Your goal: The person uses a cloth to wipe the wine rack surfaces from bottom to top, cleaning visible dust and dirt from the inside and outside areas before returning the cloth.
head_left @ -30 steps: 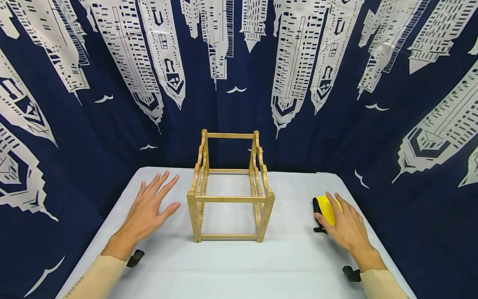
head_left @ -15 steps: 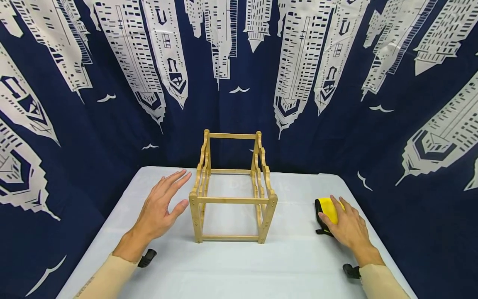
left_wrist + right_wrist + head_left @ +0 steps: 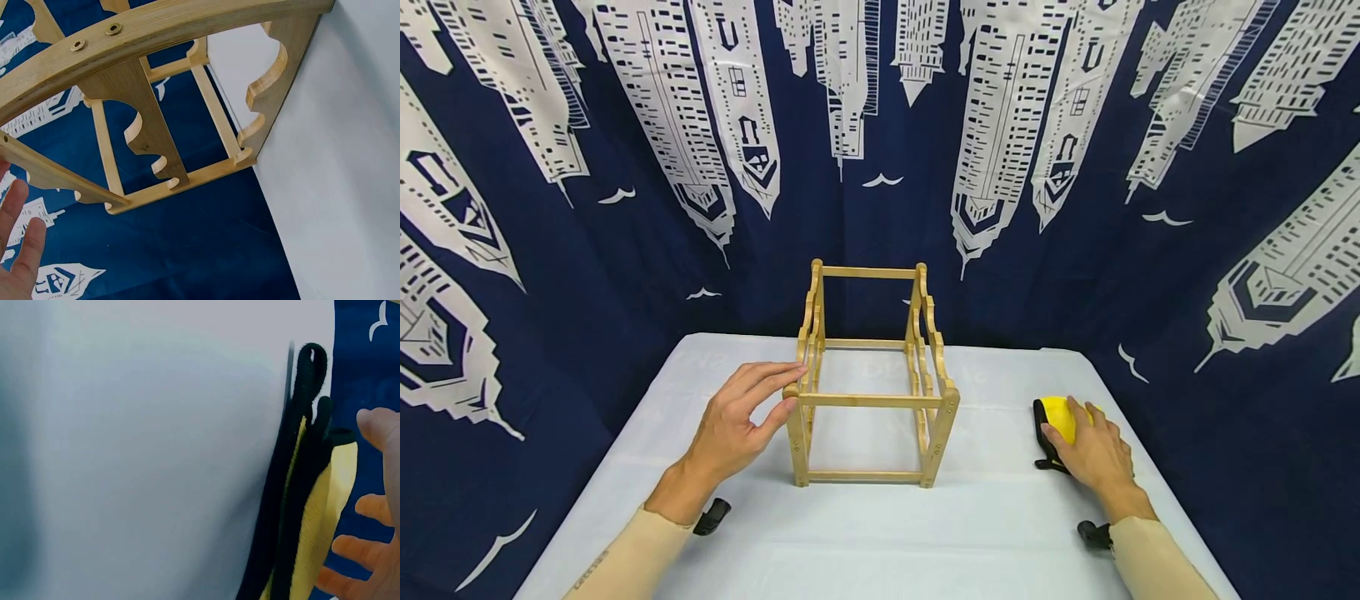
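A light wooden rack (image 3: 865, 401) with scalloped side rails stands upright on the table. My left hand (image 3: 735, 425) is at its front left corner, thumb and fingers reaching to the top of the post; whether they touch it I cannot tell. In the left wrist view, the fingers (image 3: 25, 256) are spread beside a rail of the rack (image 3: 140, 106). Over at the right, my right hand (image 3: 1097, 454) hovers above a folded yellow cloth (image 3: 1055, 414) with black edging and a black loop. The right wrist view has the fingers apart from the cloth (image 3: 315, 512).
A white-covered table (image 3: 880, 533) carries the rack and cloth. Behind it and at both sides hangs a navy curtain (image 3: 865, 225) printed with white buildings and birds. A black strap piece sits under each wrist.
My left hand has moved right, from beside the rack to its front left corner. The right hand stays over the cloth, its fingers slightly more bent.
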`<state>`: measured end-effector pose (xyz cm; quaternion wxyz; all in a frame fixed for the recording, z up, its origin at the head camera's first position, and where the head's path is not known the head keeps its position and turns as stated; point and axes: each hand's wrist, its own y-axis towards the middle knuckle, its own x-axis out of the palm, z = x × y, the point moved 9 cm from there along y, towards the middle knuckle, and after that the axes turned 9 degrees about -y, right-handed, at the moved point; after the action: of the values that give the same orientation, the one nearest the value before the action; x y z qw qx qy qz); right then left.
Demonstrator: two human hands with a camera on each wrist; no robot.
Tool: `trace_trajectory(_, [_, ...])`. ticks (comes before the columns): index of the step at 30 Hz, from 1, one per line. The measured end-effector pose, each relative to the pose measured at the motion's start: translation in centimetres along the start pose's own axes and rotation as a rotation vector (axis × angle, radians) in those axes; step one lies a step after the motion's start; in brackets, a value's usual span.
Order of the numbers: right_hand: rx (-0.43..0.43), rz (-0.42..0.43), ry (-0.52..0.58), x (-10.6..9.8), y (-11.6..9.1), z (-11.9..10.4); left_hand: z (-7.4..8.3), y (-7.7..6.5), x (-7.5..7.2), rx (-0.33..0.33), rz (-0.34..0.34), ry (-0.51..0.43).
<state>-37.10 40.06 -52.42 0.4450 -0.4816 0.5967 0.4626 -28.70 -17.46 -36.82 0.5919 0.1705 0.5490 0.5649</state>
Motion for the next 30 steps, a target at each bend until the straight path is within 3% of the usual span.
trace_trajectory(10, [0.108,-0.062,0.021,1.2,0.8,0.9,-0.7,-0.2,0.1,-0.048,-0.005,-0.022])
trace_trajectory(22, [0.152,0.038,-0.008,0.7,1.5,0.4,-0.6,0.0,-0.1,-0.039,0.02,-0.075])
trace_trajectory(30, [0.161,0.105,0.033,0.1,1.5,0.4,-0.7,0.0,0.2,-0.034,0.031,-0.096])
